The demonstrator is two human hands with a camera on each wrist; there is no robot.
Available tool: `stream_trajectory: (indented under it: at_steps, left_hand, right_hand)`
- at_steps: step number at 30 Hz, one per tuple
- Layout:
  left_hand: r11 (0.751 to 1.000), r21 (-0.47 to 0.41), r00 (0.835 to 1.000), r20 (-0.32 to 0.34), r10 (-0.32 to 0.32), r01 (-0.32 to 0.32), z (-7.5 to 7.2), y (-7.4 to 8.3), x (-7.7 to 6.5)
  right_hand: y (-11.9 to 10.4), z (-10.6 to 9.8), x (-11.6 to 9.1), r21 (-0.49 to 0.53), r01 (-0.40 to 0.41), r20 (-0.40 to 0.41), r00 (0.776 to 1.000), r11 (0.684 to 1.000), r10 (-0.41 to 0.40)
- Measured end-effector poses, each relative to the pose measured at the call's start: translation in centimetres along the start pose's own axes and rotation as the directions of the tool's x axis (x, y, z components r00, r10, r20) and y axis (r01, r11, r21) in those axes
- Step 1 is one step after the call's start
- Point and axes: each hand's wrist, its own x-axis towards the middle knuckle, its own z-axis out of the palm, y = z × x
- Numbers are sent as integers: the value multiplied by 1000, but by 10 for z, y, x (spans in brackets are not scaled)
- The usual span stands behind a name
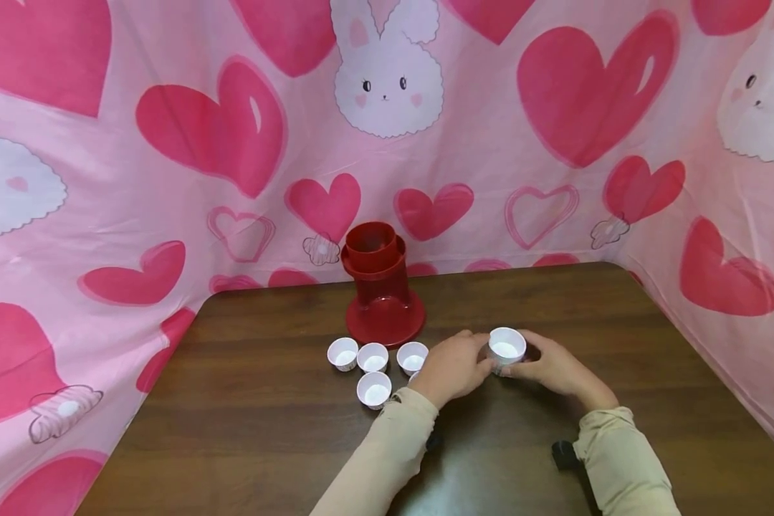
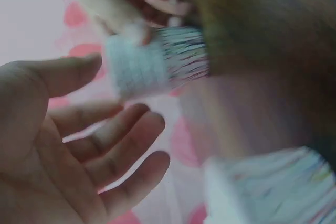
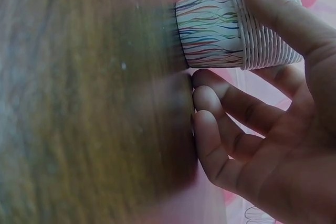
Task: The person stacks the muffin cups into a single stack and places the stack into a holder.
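A stack of white paper cups (image 1: 507,347) with wavy coloured lines stands upright on the table, its nested rims plain in the right wrist view. My right hand (image 1: 551,364) grips it from the right, the thumb (image 3: 278,17) pressed along the rims (image 3: 268,35) and the other fingers bent by the tabletop. To the left of the stack is my left hand (image 1: 454,364), fingers spread and loosely bent. In the left wrist view a gap shows between the left thumb (image 2: 73,74) and the blurred stack (image 2: 152,61).
Several single paper cups (image 1: 374,390) stand left of my left hand, one partly hidden by it. Behind them is a red stand (image 1: 387,319) with a round base and cup-like top. A pink heart-patterned cloth (image 1: 426,158) hangs around the brown wooden table (image 1: 245,430).
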Motion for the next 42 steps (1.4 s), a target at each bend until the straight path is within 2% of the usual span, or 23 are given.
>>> stream_trajectory:
  at_steps: [2,5,9,12,15,18,21,26,29,31,35,42]
  left_hand:
    - [995,-77,998,19,61,-60,-9,-5,-8]
    - [972,-204,989,63,132,-117,-24,-16,-24]
    - [952,-283,988,65,140,-116,-42,-37,-46]
    - [949,-298,994,1,110,-105,-56,-57,-58]
    - [949,-309,997,-71,38,-58,-70,-82,-71]
    - [949,-315,989,-131,-71,26,-80,-112,-84]
    - [940,-314,976,-127,-179,131,-87,-139,-98]
    - [911,-283,950,-3,-313,299,-86,-169,-110]
    - [898,-266,936,62,-348,351,-81,-179,-111]
    - [888,-269,928,96,-360,373,-77,-183,-111]
    - [879,-272,920,123,-373,393,-67,-190,-109]
    - [885,-266,924,92,-372,383,-56,-195,-105]
  right_hand:
    - [0,1,0,5,2,-8,1000,1000,-2]
    - [0,1,1,1,4,-20,1000,1000,-4]
    - [0,2,1,-4,-15,-24,1000,1000,15]
    - [1,0,0,-1,-24,-27,999,1000,24]
    - [2,0,-1,5,-20,-24,1000,1000,20]
    - [3,0,-1,6,-17,-16,1000,1000,17]
    - [4,0,-1,10,-22,-18,1000,1000,22]
    - [6,0,-3,1,-40,-30,999,999,40]
    - [7,0,-3,1,-36,-30,999,999,36]
    - [8,0,-2,-1,-31,-28,999,1000,31]
    - [8,1,0,-10,-22,-26,999,1000,22]
    - [9,2,1,-15,-27,-17,1000,1000,26]
